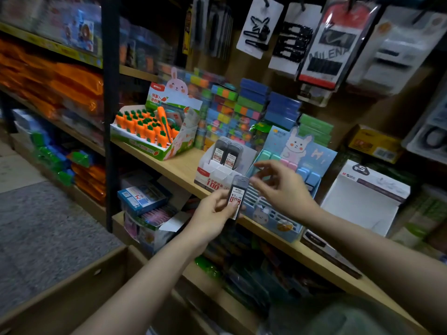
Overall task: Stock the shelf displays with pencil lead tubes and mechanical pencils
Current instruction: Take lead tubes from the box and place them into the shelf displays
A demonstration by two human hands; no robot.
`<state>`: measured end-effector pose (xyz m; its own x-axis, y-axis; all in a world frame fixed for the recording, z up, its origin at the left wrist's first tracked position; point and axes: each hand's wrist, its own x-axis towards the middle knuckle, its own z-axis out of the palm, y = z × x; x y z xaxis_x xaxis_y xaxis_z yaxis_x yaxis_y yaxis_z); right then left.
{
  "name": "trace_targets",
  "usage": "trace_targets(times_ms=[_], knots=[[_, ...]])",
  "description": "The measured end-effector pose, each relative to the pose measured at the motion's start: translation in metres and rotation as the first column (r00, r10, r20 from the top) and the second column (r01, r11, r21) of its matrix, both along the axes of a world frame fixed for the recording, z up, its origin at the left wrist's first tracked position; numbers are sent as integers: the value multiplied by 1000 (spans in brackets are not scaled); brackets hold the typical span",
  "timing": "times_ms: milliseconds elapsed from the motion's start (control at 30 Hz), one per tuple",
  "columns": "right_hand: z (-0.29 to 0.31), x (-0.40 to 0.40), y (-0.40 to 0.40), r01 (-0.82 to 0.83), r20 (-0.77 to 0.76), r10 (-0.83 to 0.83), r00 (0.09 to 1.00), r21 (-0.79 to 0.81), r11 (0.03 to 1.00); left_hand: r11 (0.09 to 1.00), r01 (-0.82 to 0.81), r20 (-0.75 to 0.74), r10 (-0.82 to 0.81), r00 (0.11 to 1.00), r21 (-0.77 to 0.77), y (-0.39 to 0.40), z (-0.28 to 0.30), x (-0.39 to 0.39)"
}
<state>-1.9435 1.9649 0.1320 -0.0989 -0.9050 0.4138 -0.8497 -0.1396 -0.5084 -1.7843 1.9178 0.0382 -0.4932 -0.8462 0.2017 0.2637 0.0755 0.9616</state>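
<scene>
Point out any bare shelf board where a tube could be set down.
Bare shelf board lies between the carrot display and the lead tube display. Rightward is crowded: the bunny display and white box stand close together.

Two bare forearms, no sleeves visible to the frame edge, no watch, rings or bracelets on hands, left hand [212, 213], right hand [283, 189], short unpainted fingernails, blurred grey-green garment at lower right [350, 317]

Left hand [212, 211] grips lead tube [236, 199]; right hand [281, 187] beside.
</scene>
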Motion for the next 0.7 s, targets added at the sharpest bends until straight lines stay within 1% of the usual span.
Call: trace_targets(times_ms=[33,67,133,167,233,267,300,367,400,467,600,700], knots=[[-3,5,7,-30,-8,30,1000,41,999,1000,13,6,-13,1000,-23,4,3,-2],[-4,8,11,-40,-20,41,999,49,998,999,26,13,-26,1000,-40,8,6,-4],[-2,13,15,-26,-14,27,1000,31,999,997,32,31,-30,999,-66,14,13,-7],[2,14,14,-18,4,18,1000,30,999,997,10,51,-6,999,-83,15,16,-7],[15,13,9,-8,44,7,999,37,999,979,-95,136,120,983,-181,15,22,-4],[24,11,6,-7,68,5,998,29,1000,950,-157,185,212,960,-270,12,24,0],[34,9,2,-3,94,2,996,5,1000,902,-207,231,308,923,-378,8,26,4],[53,3,-11,44,95,-37,995,-80,996,784,-243,299,475,828,-572,-1,27,13],[61,-1,-19,77,77,-68,995,-118,990,737,-234,319,525,789,-634,-5,27,17],[74,-6,-36,122,56,-114,992,-156,980,687,-177,362,563,743,-705,-13,28,22],[76,-7,-64,178,-33,-187,982,-186,966,683,-35,487,555,675,-730,-24,24,20],[68,-6,-79,207,-155,-241,958,-206,956,680,51,560,557,613,-731,-32,18,18]])
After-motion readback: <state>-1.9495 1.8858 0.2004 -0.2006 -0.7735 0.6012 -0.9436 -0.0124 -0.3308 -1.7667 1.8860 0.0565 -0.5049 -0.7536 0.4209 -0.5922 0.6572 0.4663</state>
